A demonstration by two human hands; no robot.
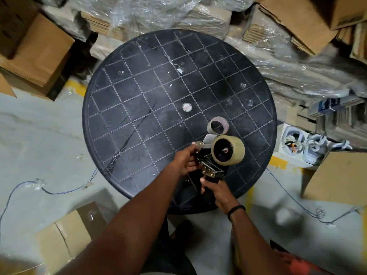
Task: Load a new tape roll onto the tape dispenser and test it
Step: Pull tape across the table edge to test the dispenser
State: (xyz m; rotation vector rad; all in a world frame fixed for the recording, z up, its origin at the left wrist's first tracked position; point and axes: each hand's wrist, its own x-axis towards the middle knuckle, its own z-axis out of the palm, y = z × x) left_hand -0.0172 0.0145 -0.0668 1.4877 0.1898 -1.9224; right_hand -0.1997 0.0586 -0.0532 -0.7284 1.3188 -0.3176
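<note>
A full tan tape roll point(236, 148) sits on the spindle of a tape dispenser point(208, 170) with a brass-coloured metal front and black handle, held over the near edge of a round black table point(139, 100). My left hand point(185, 161) grips the dispenser's front end, fingers by the metal flap. My right hand point(215, 190) is closed around the black handle. An empty cardboard tape core point(217, 125) stands on the table just beyond the roll.
A small white disc point(187, 107) marks the table's middle. Cardboard boxes point(39, 54) and plastic-wrapped stacks point(158, 14) surround the table. Thin blue cords point(59, 192) trail on the grey floor on both sides. Another box point(65, 235) lies near my left arm.
</note>
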